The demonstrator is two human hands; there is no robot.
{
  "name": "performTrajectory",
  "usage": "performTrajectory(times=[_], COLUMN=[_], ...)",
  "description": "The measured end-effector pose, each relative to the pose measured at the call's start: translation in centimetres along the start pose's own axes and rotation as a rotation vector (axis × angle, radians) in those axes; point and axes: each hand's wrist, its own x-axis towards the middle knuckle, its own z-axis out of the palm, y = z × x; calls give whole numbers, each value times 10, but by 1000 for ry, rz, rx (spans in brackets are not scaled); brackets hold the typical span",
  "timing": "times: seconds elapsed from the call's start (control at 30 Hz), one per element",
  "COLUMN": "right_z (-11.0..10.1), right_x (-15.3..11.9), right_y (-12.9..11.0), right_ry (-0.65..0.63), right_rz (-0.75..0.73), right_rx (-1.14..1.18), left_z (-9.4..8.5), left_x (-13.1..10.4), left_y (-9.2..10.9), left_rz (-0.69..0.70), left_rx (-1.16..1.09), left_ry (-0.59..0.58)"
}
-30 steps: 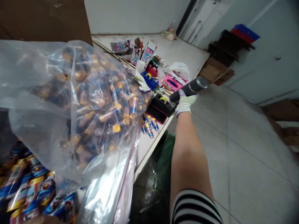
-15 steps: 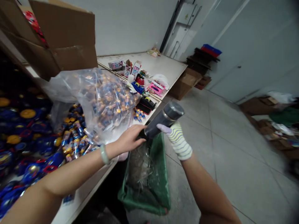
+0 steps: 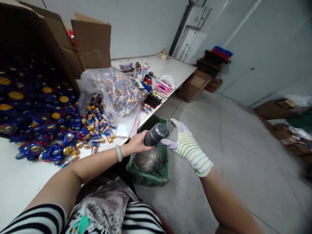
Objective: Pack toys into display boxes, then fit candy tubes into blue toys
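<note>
My bare left hand [image 3: 139, 142], with a pale bangle at the wrist, is wrapped round a dark grey flask [image 3: 155, 134] whose lid tilts up to the right. Just right of the flask, my right hand [image 3: 183, 140] wears a striped glove; its thumb and fingers are spread, with nothing between them. Below the flask is a green bin [image 3: 166, 162] with clear plastic inside. Small blue and orange tubes [image 3: 97, 122] lie on the white table [image 3: 14, 182], beside a clear bag [image 3: 122, 92] full of similar ones.
Many blue toys [image 3: 41, 120] spill from a large carton at the left. Another open carton [image 3: 94, 45] stands behind the bag. A pink tape dispenser [image 3: 163, 86] and small boxes are farther back. Cartons [image 3: 193, 85] sit on the floor beyond the table.
My left hand has closed round the flask, and my right hand has let go and opened beside it. The flask is lower in view. The view has shifted, showing more of the table and my clothes.
</note>
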Motion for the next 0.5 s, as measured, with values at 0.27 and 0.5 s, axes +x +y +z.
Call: performTrajectory(times=[0.27, 0.5], right_z=[-4, -37], right_x=[-14, -26], right_y=[-56, -30], right_ry=[-241, 79], right_rz=[-63, 126], right_rx=[-397, 444], left_z=[14, 1], left_x=[-27, -55], left_y=[2, -11], left_rz=[80, 81], left_rx=[15, -156], left_ry=[-76, -130])
